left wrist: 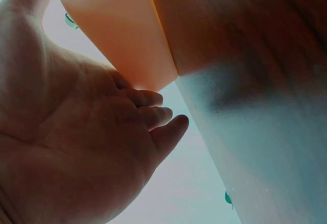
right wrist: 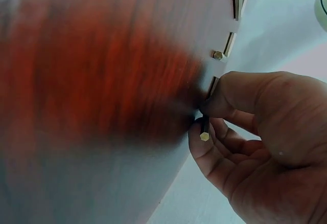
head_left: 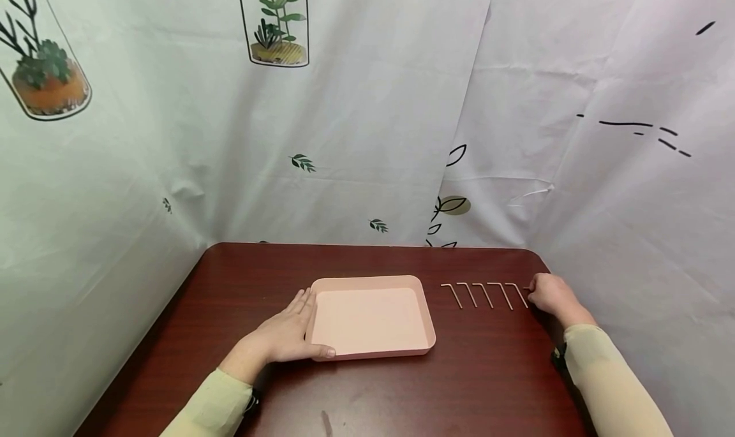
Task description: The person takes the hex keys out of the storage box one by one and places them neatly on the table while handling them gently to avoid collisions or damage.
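A shallow pink tray lies on the dark red table. My left hand rests against its left side, fingers extended along the rim and thumb at the near left corner. In the left wrist view the left fingers lie against the tray's wall. Far to the right, my right hand pinches a hex key between thumb and index finger, close over the table. Several more L-shaped hex keys lie in a row between the tray and the right hand.
The brown-red table has rounded far corners. A white patterned cloth hangs behind it and along both sides; the right hand is close to the table's right edge. A dark mark shows at the near side.
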`<state>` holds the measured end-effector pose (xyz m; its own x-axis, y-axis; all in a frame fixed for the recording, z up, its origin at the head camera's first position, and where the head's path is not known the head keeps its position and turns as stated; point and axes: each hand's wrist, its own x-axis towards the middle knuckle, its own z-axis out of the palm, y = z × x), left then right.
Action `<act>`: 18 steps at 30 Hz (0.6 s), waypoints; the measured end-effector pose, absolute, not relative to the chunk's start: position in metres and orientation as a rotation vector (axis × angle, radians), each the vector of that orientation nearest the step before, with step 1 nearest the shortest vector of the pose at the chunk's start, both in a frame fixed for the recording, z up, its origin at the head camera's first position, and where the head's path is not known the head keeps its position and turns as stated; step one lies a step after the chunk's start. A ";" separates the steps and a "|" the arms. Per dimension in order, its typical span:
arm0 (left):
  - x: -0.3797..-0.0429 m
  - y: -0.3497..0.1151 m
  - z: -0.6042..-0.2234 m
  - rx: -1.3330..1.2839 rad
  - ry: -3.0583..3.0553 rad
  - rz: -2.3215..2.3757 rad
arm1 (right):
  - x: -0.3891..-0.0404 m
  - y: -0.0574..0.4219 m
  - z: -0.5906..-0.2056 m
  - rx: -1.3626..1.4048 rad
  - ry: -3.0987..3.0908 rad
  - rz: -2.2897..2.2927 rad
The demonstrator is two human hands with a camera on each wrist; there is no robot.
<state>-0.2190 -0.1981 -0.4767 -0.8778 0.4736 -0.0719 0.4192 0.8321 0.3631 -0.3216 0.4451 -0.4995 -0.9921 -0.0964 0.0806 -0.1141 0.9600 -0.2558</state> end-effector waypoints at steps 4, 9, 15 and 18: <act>-0.220 -0.198 -0.478 0.709 2.855 0.501 | -0.321 0.444 -0.499 0.191 -3.029 0.398; -0.221 -0.198 -0.479 0.718 2.862 0.483 | -0.324 0.445 -0.499 0.209 -3.028 0.408; -0.221 -0.198 -0.479 0.714 2.859 0.483 | -0.321 0.440 -0.493 0.212 -3.039 0.408; -0.221 -0.198 -0.479 0.712 2.858 0.488 | -0.319 0.438 -0.490 0.217 -3.045 0.401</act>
